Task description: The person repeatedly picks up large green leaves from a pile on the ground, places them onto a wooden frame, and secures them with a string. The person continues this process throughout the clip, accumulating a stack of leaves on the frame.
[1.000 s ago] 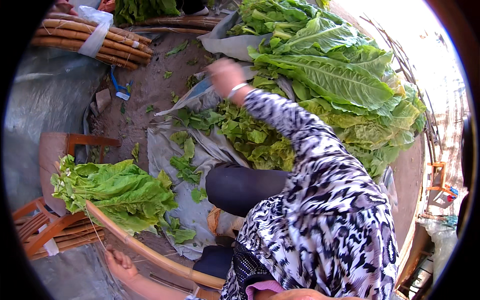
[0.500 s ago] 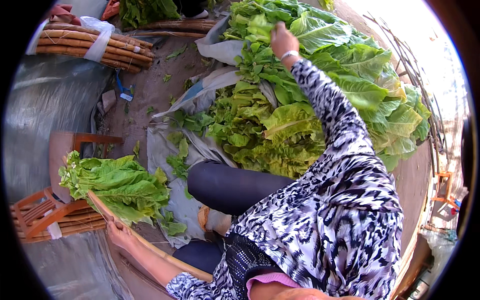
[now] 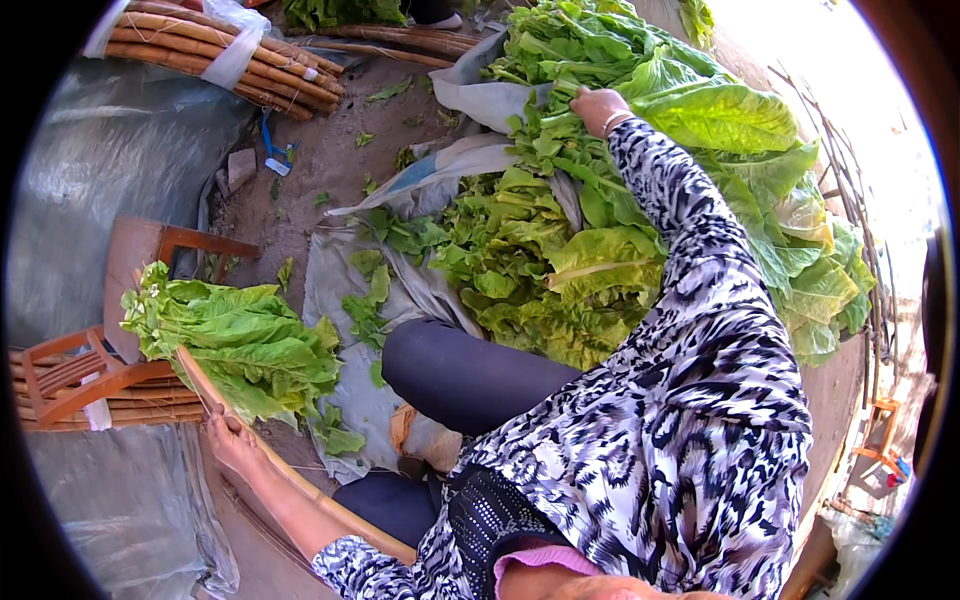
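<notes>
Leaf bundle (image 3: 245, 345) is located at left, big leaf pile (image 3: 720, 110) at upper right. Far left: wooden chair (image 3: 75, 372) is seen by a cane stack (image 3: 150, 402) with a white tie; clear plastic sheet (image 3: 120, 160) is spread above. Cane bundle (image 3: 180, 55) at top left is wrapped with white film. Leaf bundle is positioned stem ends left, leaf tips right, at the upper end of a bamboo pole (image 3: 305, 491). Thin string (image 3: 195, 382) is run from there toward left hand (image 3: 235, 445). Fingers are curled right beside the pole; whether string, pole or both are gripped cannot be told. Brick (image 3: 240, 170) and blue strap (image 3: 267, 135) are seen on the floor (image 3: 315, 150). Mid: grey sheet (image 3: 330, 275) is strewn with loose leaves (image 3: 365, 325), partly covered by a dark-trousered knee (image 3: 460, 365). Yellow-green heap (image 3: 560, 280) is stacked just below the big pile. Right hand (image 3: 600, 107) is placed at the pile's stem side; fingertips are hidden in the greens, grip cannot be told. Hands are well apart. Far right: thin sticks (image 3: 850, 190) are seen beside the pile, orange stool (image 3: 880, 430) below.
</notes>
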Action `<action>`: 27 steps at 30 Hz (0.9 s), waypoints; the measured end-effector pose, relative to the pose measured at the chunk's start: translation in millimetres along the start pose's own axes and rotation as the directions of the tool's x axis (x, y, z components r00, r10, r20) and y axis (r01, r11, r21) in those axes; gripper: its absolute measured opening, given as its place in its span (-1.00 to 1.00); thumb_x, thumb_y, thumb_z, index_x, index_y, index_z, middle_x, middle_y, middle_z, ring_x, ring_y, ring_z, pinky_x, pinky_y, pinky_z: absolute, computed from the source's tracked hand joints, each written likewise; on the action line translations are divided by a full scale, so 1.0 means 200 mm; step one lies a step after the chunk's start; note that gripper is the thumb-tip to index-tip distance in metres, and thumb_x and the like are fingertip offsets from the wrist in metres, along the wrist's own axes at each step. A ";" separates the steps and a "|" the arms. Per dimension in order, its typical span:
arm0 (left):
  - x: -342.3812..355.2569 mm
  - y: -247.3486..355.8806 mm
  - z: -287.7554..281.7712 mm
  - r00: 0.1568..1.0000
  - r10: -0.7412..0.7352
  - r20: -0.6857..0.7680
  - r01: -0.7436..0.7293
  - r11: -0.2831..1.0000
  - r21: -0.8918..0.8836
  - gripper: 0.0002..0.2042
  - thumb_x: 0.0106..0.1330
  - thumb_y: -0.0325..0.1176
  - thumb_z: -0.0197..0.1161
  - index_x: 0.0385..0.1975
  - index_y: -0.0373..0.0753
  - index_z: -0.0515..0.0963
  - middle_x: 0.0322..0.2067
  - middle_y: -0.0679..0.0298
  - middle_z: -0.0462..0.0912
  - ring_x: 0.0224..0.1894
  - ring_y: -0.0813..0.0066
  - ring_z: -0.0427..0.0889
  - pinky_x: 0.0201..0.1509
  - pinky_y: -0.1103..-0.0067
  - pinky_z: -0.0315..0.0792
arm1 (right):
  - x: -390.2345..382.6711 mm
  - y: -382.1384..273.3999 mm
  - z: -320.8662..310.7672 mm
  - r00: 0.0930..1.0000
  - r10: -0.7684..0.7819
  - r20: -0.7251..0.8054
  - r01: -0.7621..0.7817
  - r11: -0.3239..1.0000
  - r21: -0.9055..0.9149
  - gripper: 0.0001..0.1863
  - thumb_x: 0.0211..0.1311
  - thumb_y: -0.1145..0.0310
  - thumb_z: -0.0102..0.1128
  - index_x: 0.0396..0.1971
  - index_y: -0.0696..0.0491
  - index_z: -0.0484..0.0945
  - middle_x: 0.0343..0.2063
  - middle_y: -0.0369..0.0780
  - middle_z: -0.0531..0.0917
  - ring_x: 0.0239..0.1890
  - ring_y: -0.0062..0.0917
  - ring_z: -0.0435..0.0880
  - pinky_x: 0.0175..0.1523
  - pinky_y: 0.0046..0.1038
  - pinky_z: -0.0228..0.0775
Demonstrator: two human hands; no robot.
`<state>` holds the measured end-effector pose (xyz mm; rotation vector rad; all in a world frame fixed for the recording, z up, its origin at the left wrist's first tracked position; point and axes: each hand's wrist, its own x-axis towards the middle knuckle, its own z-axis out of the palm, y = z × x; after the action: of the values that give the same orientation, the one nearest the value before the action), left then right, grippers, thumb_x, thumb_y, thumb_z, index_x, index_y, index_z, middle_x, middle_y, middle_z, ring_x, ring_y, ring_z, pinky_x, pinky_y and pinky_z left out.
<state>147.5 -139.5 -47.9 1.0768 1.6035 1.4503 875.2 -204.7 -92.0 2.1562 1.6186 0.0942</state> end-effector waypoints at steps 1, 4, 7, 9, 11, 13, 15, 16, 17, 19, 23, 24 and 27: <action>-0.01 0.00 0.02 1.000 -0.001 -0.011 0.002 1.000 0.004 -0.79 0.30 -0.30 0.01 -0.24 -0.29 0.49 -0.73 0.48 0.23 -0.82 0.78 0.08 -0.82 0.75 -0.06 | 0.00 0.03 -0.04 0.999 -0.053 -0.006 0.053 0.998 -0.040 -0.70 0.06 0.45 0.08 -0.15 -0.03 0.54 -0.08 -0.17 0.49 -0.09 -0.34 0.55 -0.07 -0.33 0.42; -0.02 0.00 0.00 0.999 -0.019 0.034 0.019 1.000 -0.017 -0.79 0.29 -0.29 0.03 -0.24 -0.27 0.50 -0.72 0.47 0.24 -0.81 0.78 0.09 -0.80 0.76 -0.06 | -0.07 0.08 -0.17 0.982 -0.092 -0.167 0.092 0.996 -0.011 -0.69 0.01 0.32 0.17 -0.16 -0.03 0.52 -0.14 -0.21 0.48 -0.02 -0.36 0.45 0.02 -0.35 0.30; -0.06 -0.01 0.03 0.999 -0.043 -0.014 0.043 0.999 0.018 -0.79 0.26 -0.28 0.06 -0.25 -0.25 0.54 -0.71 0.46 0.24 -0.80 0.76 0.10 -0.78 0.77 -0.06 | -0.11 0.03 -0.34 0.972 -0.042 -0.230 0.106 0.956 0.274 -0.59 0.00 0.19 0.24 -0.15 0.02 0.41 -0.29 -0.13 0.55 -0.19 -0.20 0.54 -0.13 -0.25 0.38; -0.13 0.06 0.04 0.986 -0.099 -0.137 0.119 0.982 0.148 -0.78 0.19 -0.26 0.12 -0.26 -0.21 0.57 -0.69 0.43 0.26 -0.73 0.70 0.19 -0.70 0.76 0.03 | -0.12 -0.20 -0.52 0.934 -0.114 -0.340 0.236 0.910 0.342 -0.59 0.00 0.14 0.23 -0.18 0.03 0.39 -0.35 -0.11 0.57 -0.26 -0.17 0.56 -0.18 -0.24 0.39; -0.17 0.06 -0.04 0.974 0.152 0.167 -0.211 0.871 0.443 -0.73 0.18 -0.17 0.14 -0.26 -0.21 0.56 -0.64 0.42 0.31 -0.59 0.66 0.28 -0.54 0.70 0.17 | -0.19 -0.60 -0.72 0.826 -0.226 -0.516 0.477 0.767 0.429 -0.58 0.00 0.15 0.23 -0.17 0.03 0.40 -0.35 -0.11 0.57 -0.28 -0.19 0.56 -0.21 -0.24 0.38; -0.26 0.14 0.02 0.964 0.058 0.260 -0.140 0.940 0.312 -0.69 0.23 -0.09 0.10 -0.29 -0.22 0.54 -0.60 0.46 0.39 -0.57 0.68 0.31 -0.56 0.68 0.18 | -0.31 -1.02 -0.89 0.781 -0.329 -0.530 0.579 0.700 0.419 -0.56 -0.01 0.14 0.24 -0.17 0.04 0.40 -0.36 -0.14 0.57 -0.30 -0.20 0.57 -0.22 -0.25 0.40; -0.16 -0.02 -0.03 0.905 0.040 0.424 -0.120 0.979 0.165 -0.65 0.25 -0.04 0.09 -0.24 -0.22 0.53 -0.62 0.45 0.40 -0.67 0.72 0.26 -0.65 0.71 0.11 | -0.42 -1.51 -1.02 0.660 -0.405 -0.633 0.716 0.593 0.368 -0.61 0.02 0.15 0.22 -0.21 0.06 0.40 -0.42 -0.12 0.55 -0.34 -0.24 0.59 -0.31 -0.30 0.44; -0.16 0.03 0.06 0.877 0.003 0.480 -0.050 0.995 0.085 -0.62 0.24 -0.03 0.11 -0.16 -0.22 0.50 -0.63 0.45 0.40 -0.74 0.74 0.18 -0.69 0.72 0.07 | -0.44 -1.71 -1.05 0.614 -0.441 -0.655 0.754 0.572 0.322 -0.64 0.02 0.18 0.21 -0.24 0.06 0.39 -0.43 -0.12 0.55 -0.37 -0.25 0.60 -0.34 -0.31 0.44; -0.18 0.11 0.04 0.850 -0.119 0.514 0.158 0.987 -0.032 -0.63 0.23 -0.04 0.14 -0.16 -0.21 0.49 -0.63 0.46 0.40 -0.75 0.77 0.17 -0.69 0.73 0.07 | -0.47 -1.91 -1.08 0.562 -0.467 -0.683 0.797 0.528 0.294 -0.66 0.02 0.20 0.20 -0.26 0.06 0.39 -0.45 -0.12 0.54 -0.40 -0.26 0.60 -0.37 -0.31 0.45; -0.22 0.17 0.01 0.825 -0.232 0.516 0.352 0.924 -0.147 -0.64 0.22 -0.06 0.17 -0.16 -0.21 0.47 -0.63 0.47 0.39 -0.77 0.80 0.12 -0.71 0.76 0.02 | -0.55 -2.22 -1.11 0.517 -0.573 -0.636 0.846 0.457 0.277 -0.73 0.03 0.26 0.18 -0.32 0.06 0.37 -0.47 -0.12 0.55 -0.45 -0.26 0.61 -0.42 -0.32 0.46; -0.21 0.15 -0.12 0.870 -0.247 0.427 0.308 0.948 -0.079 -0.76 0.21 -0.18 0.20 -0.25 -0.17 0.45 -0.54 0.47 0.41 -0.70 0.79 0.24 -0.65 0.76 0.17 | -0.63 -2.45 -1.20 0.452 -0.750 -0.483 0.885 0.310 0.347 -0.53 -0.03 0.15 0.24 -0.17 0.10 0.37 -0.37 -0.06 0.58 -0.32 -0.21 0.61 -0.28 -0.31 0.46; -0.22 0.14 -0.15 0.889 -0.238 0.391 0.287 0.955 -0.071 -0.77 0.21 -0.19 0.20 -0.26 -0.16 0.45 -0.54 0.47 0.42 -0.67 0.78 0.27 -0.63 0.75 0.20 | -0.64 -2.42 -1.24 0.383 -0.800 -0.462 0.894 0.195 0.403 -0.45 -0.06 0.10 0.26 -0.11 0.12 0.36 -0.33 -0.05 0.59 -0.27 -0.20 0.60 -0.22 -0.30 0.45; -0.20 0.11 -0.20 0.934 -0.168 0.317 0.223 0.963 -0.149 -0.84 0.24 -0.27 0.17 -0.27 -0.16 0.47 -0.64 0.55 0.31 -0.78 0.84 0.10 -0.75 0.82 -0.02 | -0.47 -2.40 -1.15 0.283 -0.871 -0.403 0.866 0.052 0.497 -0.29 -0.11 -0.01 0.29 0.01 0.14 0.38 -0.21 0.00 0.58 -0.14 -0.19 0.56 -0.05 -0.31 0.37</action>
<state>130.4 -190.5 -21.8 0.9500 1.2944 1.2076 344.5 -117.6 -49.5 0.9619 2.9949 -1.0237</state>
